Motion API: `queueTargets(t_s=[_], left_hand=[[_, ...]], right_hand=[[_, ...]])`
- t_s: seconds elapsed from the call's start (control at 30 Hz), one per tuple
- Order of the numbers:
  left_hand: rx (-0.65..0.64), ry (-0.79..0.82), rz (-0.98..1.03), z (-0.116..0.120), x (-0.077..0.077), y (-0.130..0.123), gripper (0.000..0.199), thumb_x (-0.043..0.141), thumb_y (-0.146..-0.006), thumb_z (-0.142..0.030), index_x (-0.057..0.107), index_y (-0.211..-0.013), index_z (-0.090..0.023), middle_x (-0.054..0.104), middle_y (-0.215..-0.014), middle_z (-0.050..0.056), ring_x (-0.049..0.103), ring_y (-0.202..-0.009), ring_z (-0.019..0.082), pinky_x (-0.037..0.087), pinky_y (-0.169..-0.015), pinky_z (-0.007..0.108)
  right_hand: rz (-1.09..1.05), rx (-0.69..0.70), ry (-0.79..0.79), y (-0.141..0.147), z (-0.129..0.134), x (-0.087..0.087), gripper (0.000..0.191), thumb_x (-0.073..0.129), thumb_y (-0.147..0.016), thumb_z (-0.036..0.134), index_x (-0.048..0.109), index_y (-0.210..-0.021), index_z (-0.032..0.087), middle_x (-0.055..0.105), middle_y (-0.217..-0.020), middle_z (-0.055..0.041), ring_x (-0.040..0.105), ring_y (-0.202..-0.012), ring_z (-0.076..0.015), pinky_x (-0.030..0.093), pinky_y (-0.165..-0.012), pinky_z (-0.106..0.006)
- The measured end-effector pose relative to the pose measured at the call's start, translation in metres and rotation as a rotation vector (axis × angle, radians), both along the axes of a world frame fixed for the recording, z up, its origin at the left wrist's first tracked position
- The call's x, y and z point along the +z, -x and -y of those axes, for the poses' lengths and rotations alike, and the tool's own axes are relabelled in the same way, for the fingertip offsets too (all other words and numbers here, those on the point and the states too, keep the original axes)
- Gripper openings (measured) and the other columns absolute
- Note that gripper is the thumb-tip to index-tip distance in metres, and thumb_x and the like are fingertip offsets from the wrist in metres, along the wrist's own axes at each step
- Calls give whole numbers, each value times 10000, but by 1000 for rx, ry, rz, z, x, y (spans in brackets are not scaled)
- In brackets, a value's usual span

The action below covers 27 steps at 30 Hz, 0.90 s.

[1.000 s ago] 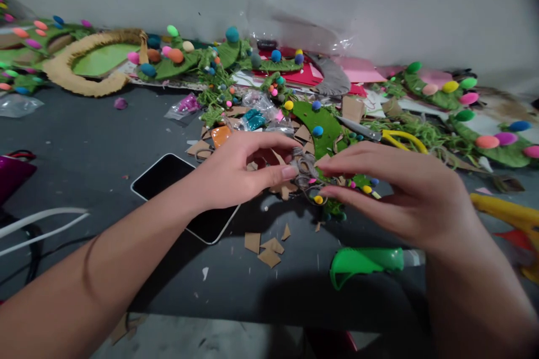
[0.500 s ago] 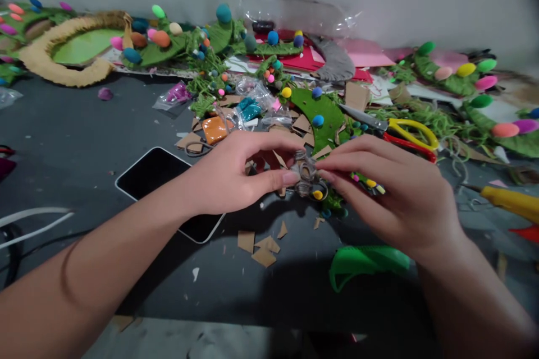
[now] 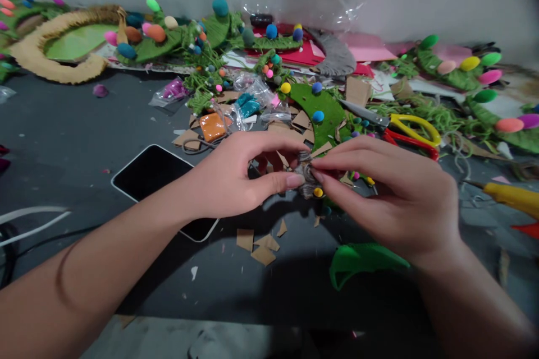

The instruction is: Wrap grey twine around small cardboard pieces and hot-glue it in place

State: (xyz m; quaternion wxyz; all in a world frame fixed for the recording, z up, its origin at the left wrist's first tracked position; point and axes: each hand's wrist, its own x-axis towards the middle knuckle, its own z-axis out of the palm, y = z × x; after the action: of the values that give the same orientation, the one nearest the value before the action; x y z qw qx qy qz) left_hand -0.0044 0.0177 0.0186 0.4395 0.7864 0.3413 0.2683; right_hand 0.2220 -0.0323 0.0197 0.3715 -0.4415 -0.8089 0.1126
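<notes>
Between my hands is a small grey piece wrapped in cord (image 3: 308, 185), held just above the table. My left hand (image 3: 236, 174) pinches its left side between thumb and fingertips. From the right, my right hand (image 3: 391, 196) presses thumb and forefinger together against the piece's upper right side. Its exact shape is partly covered by my fingers. A yellow bead (image 3: 318, 192) shows at its lower right edge; I cannot tell whether it is attached. Behind it lies a green crescent (image 3: 326, 109) with coloured balls on it.
A phone (image 3: 147, 171) lies under my left forearm. Scissors (image 3: 412, 129) with yellow and red handles lie behind my right hand, and a yellow glue gun (image 3: 511, 196) sits far right. Near me are cardboard scraps (image 3: 264, 255) and a green plastic object (image 3: 366, 263). Bagged clay (image 3: 213, 127) lies behind.
My right thumb and forefinger have moved slightly left, further over the grey piece, which appears turned a little. My left hand keeps its hold. The whole view has shifted slightly.
</notes>
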Motion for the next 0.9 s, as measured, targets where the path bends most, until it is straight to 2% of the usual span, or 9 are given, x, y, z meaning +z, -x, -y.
queueTargets(t_s=[0.27,0.47,0.63,0.7,0.8,0.9], left_hand=[[31,30,36,-2,-5,0,331,733,-896,-242,715,-1215,-157,771,-1011,25,703,-808,111,577,-710,203],[22,20,52,-2,-4,1,295,719,-904,-223,721,-1194,-169,767,-967,17,700,-778,114,575,-681,206],[15,-11,53,-2,-4,2,320,730,-905,-242,718,-1212,-152,759,-987,33,700,-752,100,561,-657,183],[11,-4,64,-3,-4,2,328,733,-907,-262,714,-1213,-146,763,-977,40,706,-749,107,561,-646,186],[19,-14,76,-2,-4,1,311,736,-905,-271,719,-1192,-153,761,-969,41,705,-735,112,565,-637,195],[30,-39,69,-1,-2,1,294,733,-909,-268,729,-1185,-165,758,-977,35,694,-739,103,565,-659,192]], right_hand=[[116,105,-66,-6,-4,-4,218,653,-929,107,762,-1112,156,732,-1073,-76,706,-959,-118,551,-861,-205],[40,118,-51,-6,-2,-3,269,629,-927,79,766,-1158,88,694,-1102,-118,675,-982,-118,559,-853,-238],[-89,-36,-68,-11,-6,6,307,662,-888,105,778,-1144,227,719,-1038,-52,681,-897,-160,570,-768,-310],[-70,-56,-22,-19,-3,12,271,661,-898,128,778,-1110,251,745,-997,-36,693,-843,-170,566,-729,-316],[14,-49,68,-35,18,16,215,677,-909,215,784,-1093,243,777,-942,-35,711,-759,-178,583,-671,-310],[30,-115,88,-59,64,9,187,722,-887,281,805,-1050,243,786,-871,-32,723,-700,-180,601,-624,-294]])
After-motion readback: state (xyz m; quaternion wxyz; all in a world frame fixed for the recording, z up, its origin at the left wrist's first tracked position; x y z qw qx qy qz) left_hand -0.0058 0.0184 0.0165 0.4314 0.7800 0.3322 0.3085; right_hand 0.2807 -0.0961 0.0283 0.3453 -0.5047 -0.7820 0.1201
